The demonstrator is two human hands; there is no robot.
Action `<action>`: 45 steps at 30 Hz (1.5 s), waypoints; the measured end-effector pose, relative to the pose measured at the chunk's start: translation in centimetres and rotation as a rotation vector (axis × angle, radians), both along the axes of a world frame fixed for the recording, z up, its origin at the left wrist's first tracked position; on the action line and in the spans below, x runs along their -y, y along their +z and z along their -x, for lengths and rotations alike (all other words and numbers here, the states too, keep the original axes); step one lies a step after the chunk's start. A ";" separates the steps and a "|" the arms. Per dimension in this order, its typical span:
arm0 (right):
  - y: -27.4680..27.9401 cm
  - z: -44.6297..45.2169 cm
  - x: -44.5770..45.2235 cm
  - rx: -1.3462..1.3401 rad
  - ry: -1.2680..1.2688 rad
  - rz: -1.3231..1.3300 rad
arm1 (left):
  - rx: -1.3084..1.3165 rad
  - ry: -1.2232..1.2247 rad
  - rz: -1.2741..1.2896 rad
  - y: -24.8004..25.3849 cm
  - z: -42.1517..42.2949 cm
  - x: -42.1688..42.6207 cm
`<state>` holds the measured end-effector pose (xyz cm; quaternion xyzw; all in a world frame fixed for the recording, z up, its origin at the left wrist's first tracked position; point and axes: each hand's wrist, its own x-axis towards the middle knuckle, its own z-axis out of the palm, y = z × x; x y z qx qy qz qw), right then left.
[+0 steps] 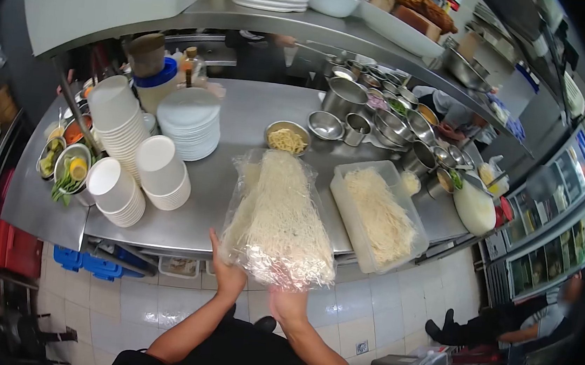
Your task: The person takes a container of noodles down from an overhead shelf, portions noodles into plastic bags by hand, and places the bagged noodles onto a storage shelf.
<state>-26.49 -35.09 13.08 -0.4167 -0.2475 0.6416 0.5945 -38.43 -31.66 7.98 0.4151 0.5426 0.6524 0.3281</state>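
A clear plastic bag of thin pale noodles (278,216) lies near the front edge of the steel counter, its near end jutting out over the edge. My left hand (228,275) holds its lower left side, with one finger stretched up along the plastic and the others partly hidden. At the bag's near end, my right hand (286,303) grips from below, its fingertips covered by plastic and noodles. Right of the bag, a clear plastic tub (340,187) contains more thin noodles. Behind it is a metal bowl (269,136) with thicker yellowish noodles.
White bowls in stacks (165,163) and stacked plates (189,123) stand on the left. Several steel pots (345,96) and ingredient containers crowd the back right. An overhead shelf (217,17) spans the counter. Another person (539,326) is at the far right.
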 end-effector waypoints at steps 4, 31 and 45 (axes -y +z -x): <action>3.7 -0.4 1.8 -0.017 0.102 0.108 | 0.623 -0.006 -0.144 -3.4 1.2 -1.8; 7.1 -24.6 11.8 -0.391 -0.049 -0.112 | -0.010 -0.020 -0.062 -6.5 1.8 -5.0; 6.5 -34.0 10.4 0.920 -0.265 -0.757 | 0.219 0.051 -0.036 -5.7 5.1 -0.4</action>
